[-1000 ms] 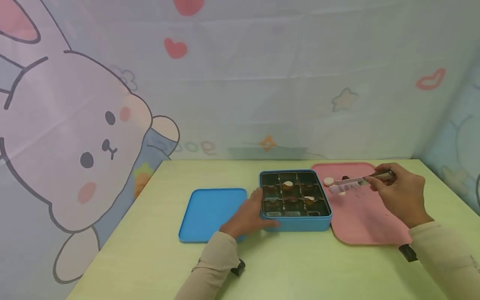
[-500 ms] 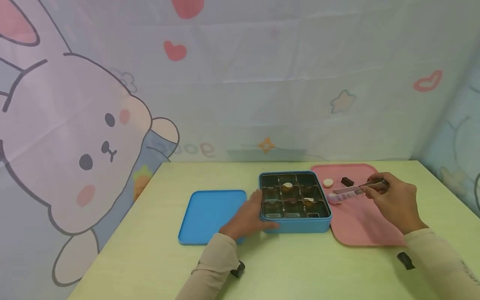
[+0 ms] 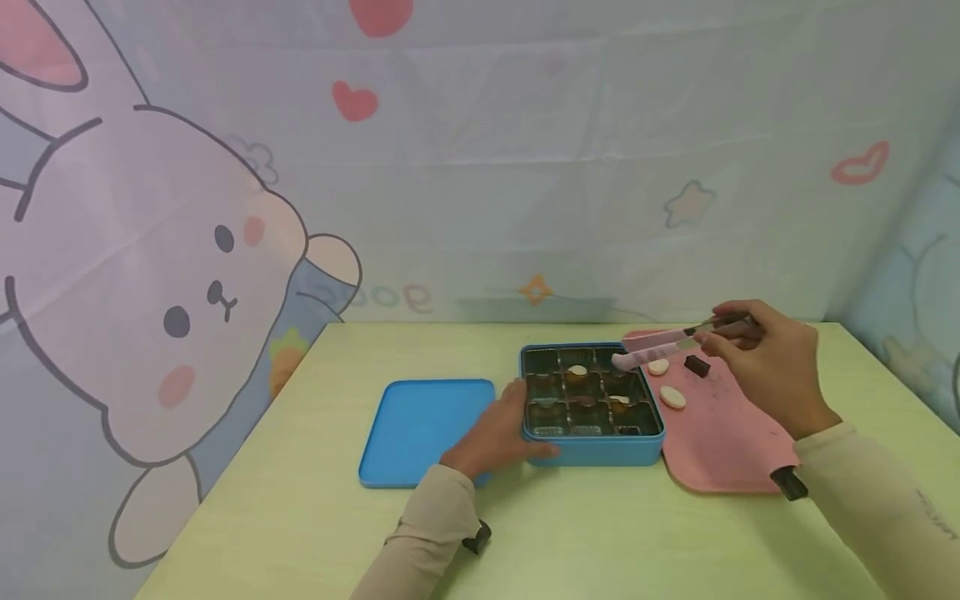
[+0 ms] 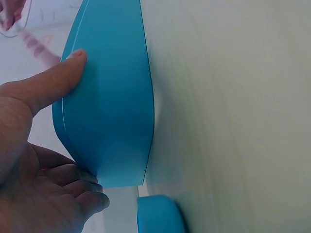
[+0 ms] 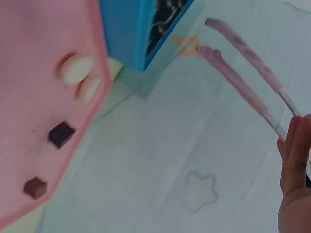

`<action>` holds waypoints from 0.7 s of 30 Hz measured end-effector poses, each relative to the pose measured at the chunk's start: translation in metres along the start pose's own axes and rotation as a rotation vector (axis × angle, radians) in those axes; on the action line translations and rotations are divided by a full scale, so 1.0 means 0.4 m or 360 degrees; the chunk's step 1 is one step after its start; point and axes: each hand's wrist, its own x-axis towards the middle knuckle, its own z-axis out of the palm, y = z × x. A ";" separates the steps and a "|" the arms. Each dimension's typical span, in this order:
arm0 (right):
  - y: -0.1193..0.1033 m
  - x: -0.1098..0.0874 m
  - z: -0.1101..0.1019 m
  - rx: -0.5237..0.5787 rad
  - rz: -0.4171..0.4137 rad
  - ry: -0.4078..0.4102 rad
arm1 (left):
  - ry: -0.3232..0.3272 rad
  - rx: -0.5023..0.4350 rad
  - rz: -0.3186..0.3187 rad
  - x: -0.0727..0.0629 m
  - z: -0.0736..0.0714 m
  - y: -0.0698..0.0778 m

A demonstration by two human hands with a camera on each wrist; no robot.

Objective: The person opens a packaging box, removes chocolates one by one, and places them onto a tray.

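Note:
My left hand (image 3: 491, 429) holds the front left corner of a blue tin (image 3: 596, 451), thumb on its front wall and fingers at its left side. The tin has a dark divided insert (image 3: 542, 359) with pale pieces in some compartments. My right hand (image 3: 776, 367) grips tongs (image 5: 243, 82) with pink tips. Those tips hang over the tin's back right part; the right wrist view shows them apart with nothing between. On the pink tray (image 3: 738, 454) lie an oval white piece (image 3: 672, 397), a round white piece (image 3: 657, 367) and a dark brown block (image 3: 697, 366).
A blue lid (image 3: 423, 425) lies on the table (image 3: 300, 500) left of the tin, partly behind my left hand. Another brown block (image 5: 35, 187) sits near the tray's edge in the right wrist view. A printed cloth wall (image 3: 480, 208) rises behind the table.
The tongs have moved from the white pieces on the tray up and left, over the tin. Both white pieces still lie on the tray. My left hand has stayed on the tin.

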 end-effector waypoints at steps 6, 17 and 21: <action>-0.032 0.035 0.078 -0.0049 -0.0127 -0.0348 | 0.0034 0.0063 0.0048 0.003 0.000 -0.005; -0.024 0.040 0.132 -0.0040 0.0023 -0.0771 | 0.0038 0.0111 0.0067 0.000 0.004 0.000; -0.024 0.042 0.148 -0.0081 -0.0026 -0.0798 | 0.0055 0.0116 0.0078 -0.001 -0.001 -0.002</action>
